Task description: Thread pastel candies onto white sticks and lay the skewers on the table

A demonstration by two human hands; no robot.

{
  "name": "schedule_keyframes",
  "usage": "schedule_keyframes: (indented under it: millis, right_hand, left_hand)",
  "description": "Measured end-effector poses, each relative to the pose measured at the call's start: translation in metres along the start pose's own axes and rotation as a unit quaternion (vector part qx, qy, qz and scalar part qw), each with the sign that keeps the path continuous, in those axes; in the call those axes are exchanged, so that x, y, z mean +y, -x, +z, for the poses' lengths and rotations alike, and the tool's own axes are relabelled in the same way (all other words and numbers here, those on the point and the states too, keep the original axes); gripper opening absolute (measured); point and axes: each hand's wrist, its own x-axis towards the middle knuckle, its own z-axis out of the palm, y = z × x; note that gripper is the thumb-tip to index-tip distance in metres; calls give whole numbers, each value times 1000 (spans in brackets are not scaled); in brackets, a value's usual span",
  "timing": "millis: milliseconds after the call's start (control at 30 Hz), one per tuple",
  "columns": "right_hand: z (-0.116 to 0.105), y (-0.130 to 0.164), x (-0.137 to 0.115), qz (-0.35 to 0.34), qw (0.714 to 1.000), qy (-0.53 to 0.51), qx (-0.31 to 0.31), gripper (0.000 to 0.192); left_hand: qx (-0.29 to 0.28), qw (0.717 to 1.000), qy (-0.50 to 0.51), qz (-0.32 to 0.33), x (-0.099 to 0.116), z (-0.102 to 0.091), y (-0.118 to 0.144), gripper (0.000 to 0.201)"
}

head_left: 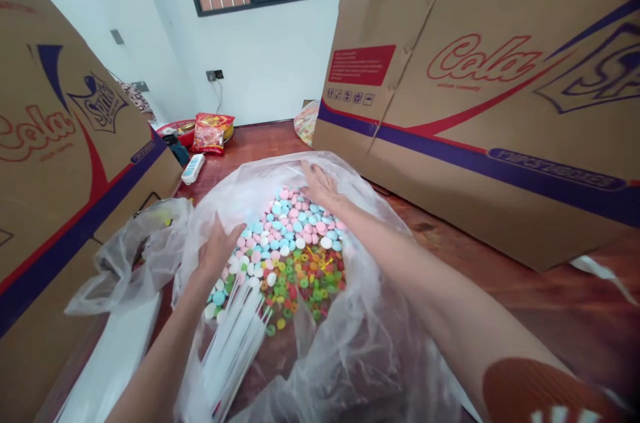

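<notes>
- Pastel round pieces (295, 219), pink, blue and white: a loose spread on the clear plastic sheeting (383, 299), between the two hands; its longer run slants from near left to far right.
- Ring-shaped pieces (313, 276), green, yellow, orange and red: grouped on the near side of the pastel spread, the two kinds meeting along a ragged border.
- Left grip (217, 246): bare hand at the left edge of the pastel pieces, which lie immediately to its right; thumb and fingers apart, nothing visibly clamped.
- Right grip (320, 184): bare hand, arm reaching across to the far edge; fingers extended over the sheeting, pastel pieces on its near side. No clamping visible; whether a fold is pinched cannot be told.
- Nearness: each hand borders the pastel pieces; the ring-shaped pieces lie nearer the person than the right hand does.
- White sticks (237, 339): one bundle, long axis pointing away from the person toward the pieces, nearer the left hand.
- Cardboard boxes, two: one left (65, 143), one right (480, 96), both printed "Cola" and "Sprite".
- Red snack packet (213, 133): beyond the sheeting, far left, on the reddish-brown wooden surface (265, 136).
</notes>
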Motion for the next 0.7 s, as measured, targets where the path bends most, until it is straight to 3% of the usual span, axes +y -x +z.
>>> schedule_keyframes:
  millis: [67, 200, 300, 400, 533, 600, 700]
  right_hand:
    - [10, -13, -5, -6, 1000, -10, -8, 71]
    - [27, -28, -10, -3, 999, -37, -23, 47]
    - [27, -25, -8, 15, 998, -59, -12, 35]
    - [13, -14, -5, 32, 996, -81, 14, 25]
    - [-33, 5, -4, 47, 987, -121, 91, 18]
    - [-65, 18, -8, 29, 956, -237, 170, 15]
    - [-113, 47, -22, -48, 844, -479, 234, 29]
  left_hand:
    - [5, 999, 34, 37, 3, 10, -14, 68]
    - [37, 982, 158, 94, 11, 22, -33, 15]
    - [70, 966, 244, 57, 14, 16, -40, 17]
    - [85, 927, 365, 23, 17, 1, -41, 14]
    - [91, 846, 524, 31, 34, -20, -36, 15]
    - [100, 812, 573, 42, 46, -25, -32, 15]
    - [96, 794, 597, 56, 57, -30, -25, 19]
